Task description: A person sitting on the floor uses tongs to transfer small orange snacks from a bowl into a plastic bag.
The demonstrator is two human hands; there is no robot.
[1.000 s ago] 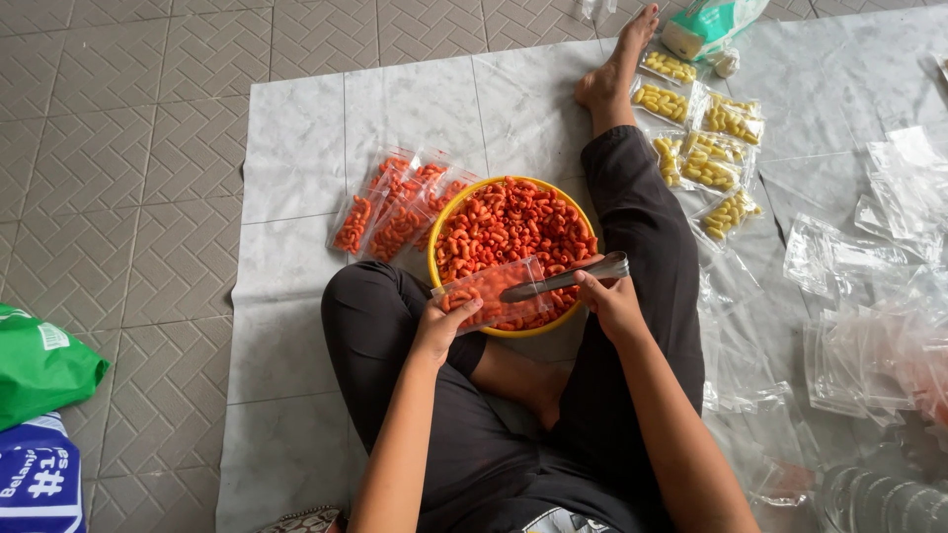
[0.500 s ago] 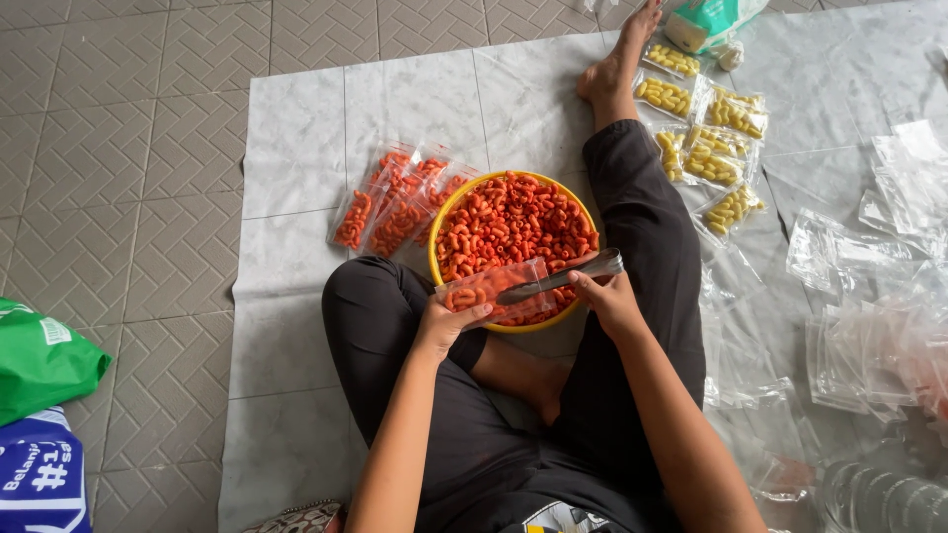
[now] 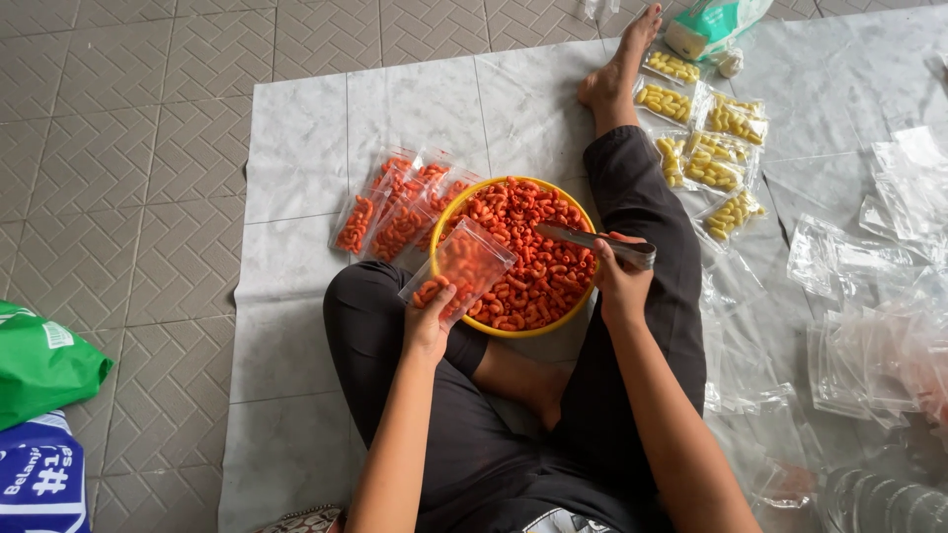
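1. A small clear plastic bag, partly filled with red-orange macaroni-shaped snacks, is held tilted above the near left rim of a round yellow bowl.
2. The left hand pinches the bag's lower corner, fingers pressed together on the plastic.
3. The right hand is closed around a metal scoop, which lies over the bowl's right side.
4. The bowl is heaped with the same red snacks and sits on a pale floor mat between the person's legs.
5. Filled red snack packets lie just left of the bowl.
6. Packets of yellow snacks lie to the right, beyond the outstretched leg.
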